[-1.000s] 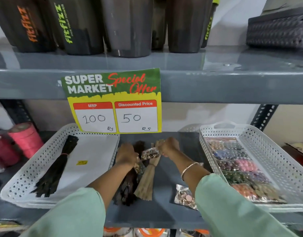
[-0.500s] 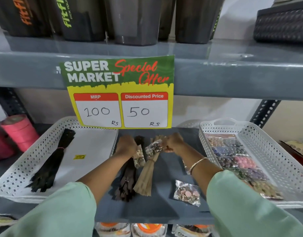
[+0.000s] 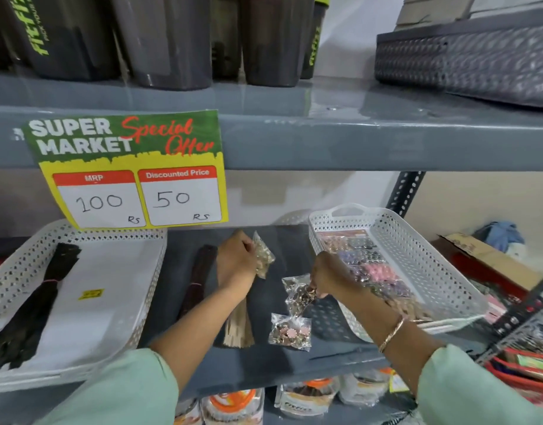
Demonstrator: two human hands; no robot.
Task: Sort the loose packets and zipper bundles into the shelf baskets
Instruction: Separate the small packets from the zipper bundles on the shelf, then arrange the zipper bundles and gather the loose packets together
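Observation:
My left hand (image 3: 237, 261) holds a clear packet of gold pieces (image 3: 263, 256) above the shelf between the two baskets. My right hand (image 3: 330, 276) pinches a second clear packet (image 3: 298, 292) by its corner, close to the near left rim of the right basket (image 3: 423, 259). A third packet with pink pieces (image 3: 291, 331) lies on the shelf below it. A dark brown zipper bundle (image 3: 199, 276) and a beige zipper bundle (image 3: 238, 328) lie on the shelf under my left forearm. The left basket (image 3: 117, 289) holds a black zipper bundle (image 3: 37, 305).
The right basket is lined with several colourful packets (image 3: 371, 271). A price sign (image 3: 132, 170) hangs from the upper shelf edge, over the back of the gap between baskets. Dark shaker bottles (image 3: 159, 38) stand on the upper shelf. Boxes and a metal upright (image 3: 521, 314) crowd the right side.
My hands have drawn apart. The right hand moved right and down toward the right basket with its packet; the left hand stayed near the middle with its own packet. The view swung right.

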